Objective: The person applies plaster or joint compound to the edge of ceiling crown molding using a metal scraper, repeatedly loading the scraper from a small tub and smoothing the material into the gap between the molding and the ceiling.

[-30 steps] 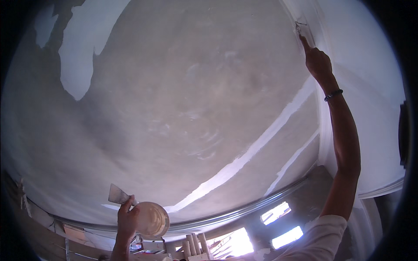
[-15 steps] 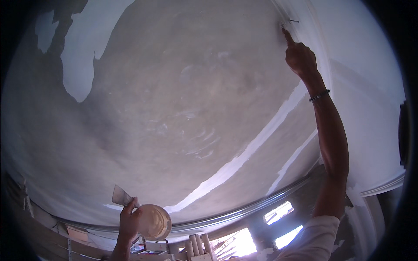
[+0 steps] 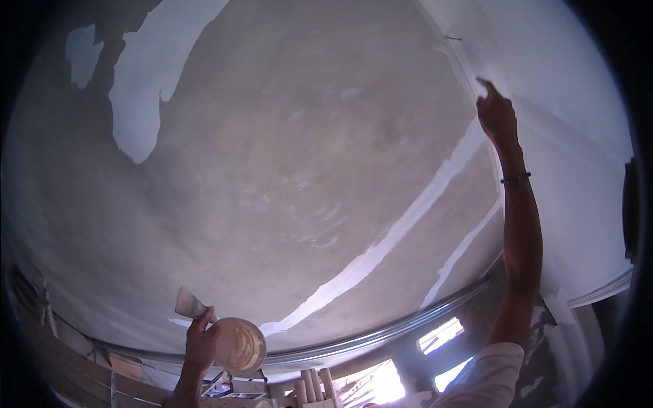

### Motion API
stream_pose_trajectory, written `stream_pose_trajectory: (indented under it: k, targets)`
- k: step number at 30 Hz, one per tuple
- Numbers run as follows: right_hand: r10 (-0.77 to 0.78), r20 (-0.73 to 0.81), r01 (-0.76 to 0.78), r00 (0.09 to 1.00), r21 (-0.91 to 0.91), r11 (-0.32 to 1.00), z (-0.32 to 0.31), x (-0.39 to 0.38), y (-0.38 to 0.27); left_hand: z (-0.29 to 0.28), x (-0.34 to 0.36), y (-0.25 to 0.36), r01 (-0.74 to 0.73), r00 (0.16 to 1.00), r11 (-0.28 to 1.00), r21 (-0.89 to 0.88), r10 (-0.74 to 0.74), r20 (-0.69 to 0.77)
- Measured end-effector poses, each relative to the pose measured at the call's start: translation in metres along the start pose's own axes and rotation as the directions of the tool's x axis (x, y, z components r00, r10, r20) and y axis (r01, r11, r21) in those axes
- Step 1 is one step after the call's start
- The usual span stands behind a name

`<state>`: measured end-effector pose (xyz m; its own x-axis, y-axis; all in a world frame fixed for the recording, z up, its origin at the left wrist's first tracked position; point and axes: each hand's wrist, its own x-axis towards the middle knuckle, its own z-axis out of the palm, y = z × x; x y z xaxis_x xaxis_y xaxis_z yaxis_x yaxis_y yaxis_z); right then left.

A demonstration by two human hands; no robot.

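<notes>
Head view | left hand (image 3: pixel 199 350): grasping putty knife (image 3: pixel 189 304), blade projecting above its fingers; round tub (image 3: pixel 235 319) of beige paste (image 3: pixel 249 348) against its right side | right hand (image 3: pixel 498 121): raised, index finger extended near white trim (image 3: pixel 469 61), contact and grip unclear | bracelet (image 3: pixel 515 179) just below right hand | white strip (image 3: pixel 371 258) below-left of right hand

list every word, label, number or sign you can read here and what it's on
No readable text anywhere.
Putty knife, round dish, bracelet: no lettering visible.
Clutter at the lower edge: too small and blurred to tell whether it carries any.
</notes>
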<state>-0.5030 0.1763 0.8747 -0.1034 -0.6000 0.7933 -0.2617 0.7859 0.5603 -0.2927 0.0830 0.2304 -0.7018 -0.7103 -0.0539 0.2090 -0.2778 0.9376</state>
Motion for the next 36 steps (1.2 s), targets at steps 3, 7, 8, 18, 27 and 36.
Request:
stream_pose_trajectory:
  k: [3, 7, 8, 18, 27, 36]
  targets:
    - [-0.086, -0.237, 0.155, 0.968, 0.294, 0.943, -0.025, 0.016, -0.025, 0.005, 0.001, 0.003, -0.028, 0.999, 0.999, 0.017, 0.027, 0.034]
    - [-0.113, -0.361, 0.215, 0.926, 0.258, 0.942, -0.027, 0.053, -0.047, 0.01, -0.004, 0.002, -0.027, 0.999, 0.999, 0.032, 0.026, 0.033]
    - [-0.082, -0.334, 0.181, 0.939, 0.275, 0.944, -0.029, 0.058, -0.052, 0.01, -0.004, 0.002, -0.018, 1.0, 0.999, 0.029, 0.018, 0.025]
    - [0.027, -0.247, 0.127, 0.969, 0.584, 0.802, -0.005, 0.086, -0.045, -0.006, -0.008, 0.013, -0.001, 0.999, 1.0, -0.007, 0.001, -0.036]
    - [0.155, -0.303, 0.037, 0.94, 0.545, 0.838, 0.001, 0.094, -0.048, -0.012, -0.008, 0.008, 0.004, 0.999, 0.999, 0.047, -0.001, -0.055]
    - [0.182, -0.348, 0.004, 0.92, 0.47, 0.883, 0.0, 0.094, -0.056, -0.011, -0.008, 0.008, -0.025, 0.998, 0.995, 0.1, 0.031, -0.05]
